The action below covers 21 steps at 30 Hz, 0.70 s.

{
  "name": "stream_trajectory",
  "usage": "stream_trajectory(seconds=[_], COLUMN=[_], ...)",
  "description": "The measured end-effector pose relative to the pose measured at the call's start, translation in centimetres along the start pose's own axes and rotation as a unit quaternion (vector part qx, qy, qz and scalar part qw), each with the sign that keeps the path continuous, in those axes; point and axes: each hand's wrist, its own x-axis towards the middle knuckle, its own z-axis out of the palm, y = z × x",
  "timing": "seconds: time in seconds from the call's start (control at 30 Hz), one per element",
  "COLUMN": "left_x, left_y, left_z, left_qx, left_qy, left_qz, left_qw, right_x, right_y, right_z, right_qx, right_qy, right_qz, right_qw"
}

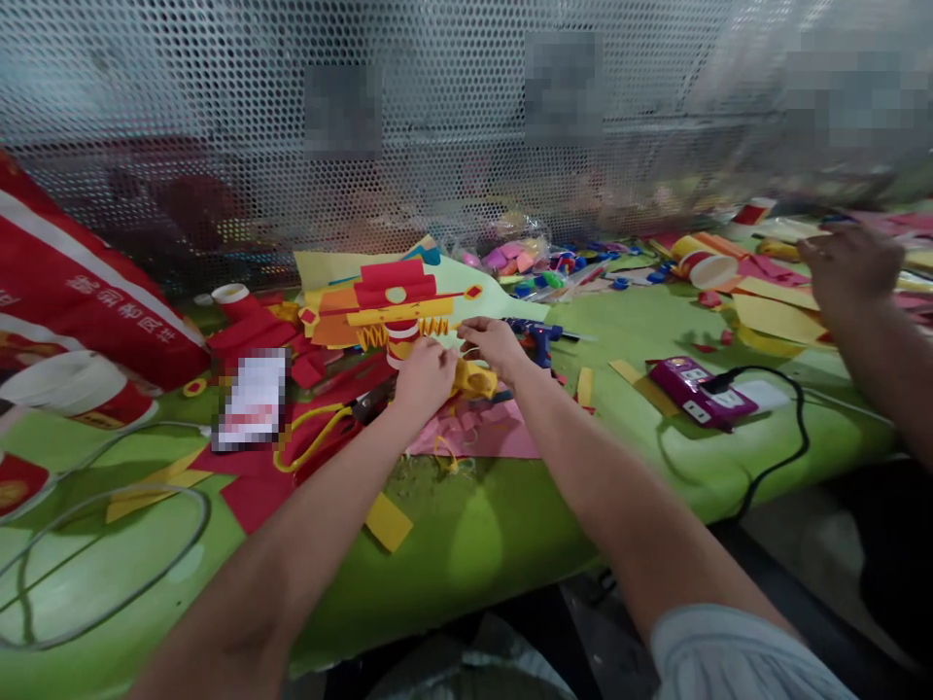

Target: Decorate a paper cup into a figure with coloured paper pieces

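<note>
My left hand [425, 377] is closed, fingertips together, in front of a red and yellow paper craft [397, 313] with folded yellow strips at its sides. What it pinches, if anything, is too small to make out. My right hand [490, 346] is just to the right, its thumb and fingers pinched together near a folded yellow strip; a thin pale line shows by the fingertips, too small to name. Below and between the hands lies a yellow object [475, 379]. A dark blue glue gun [540, 340] rests right behind my right hand.
Yellow-handled scissors [313, 437] and a blurred white item [253, 401] lie left. A purple power strip [701, 391] with a black cable is at the right. Another person's hand [852, 267] reaches in at far right. A perforated metal panel [452, 126] stands behind.
</note>
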Motion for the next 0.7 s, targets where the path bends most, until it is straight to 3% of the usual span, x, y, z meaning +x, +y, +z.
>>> stream_trajectory(seconds=[0.13,0.3,0.7], left_x=[-0.6,-1.1,-0.2], left_y=[-0.2,-0.9,-0.9], left_z=[0.2,0.2,0.6], left_qx=[0.069,0.139,0.206], left_qy=[-0.023,-0.014,-0.027], left_qz=[0.021,0.032,0.069], left_qw=[0.997,0.990,0.976], right_x=[0.1,0.2,0.3], right_y=[0.4,0.4,0.6], right_z=[0.3,0.4,0.3], right_qx=[0.006,0.006,0.006], right_qy=[0.003,0.003,0.006], right_qz=[-0.012,-0.017,-0.021], right_qw=[1.000,1.000,1.000])
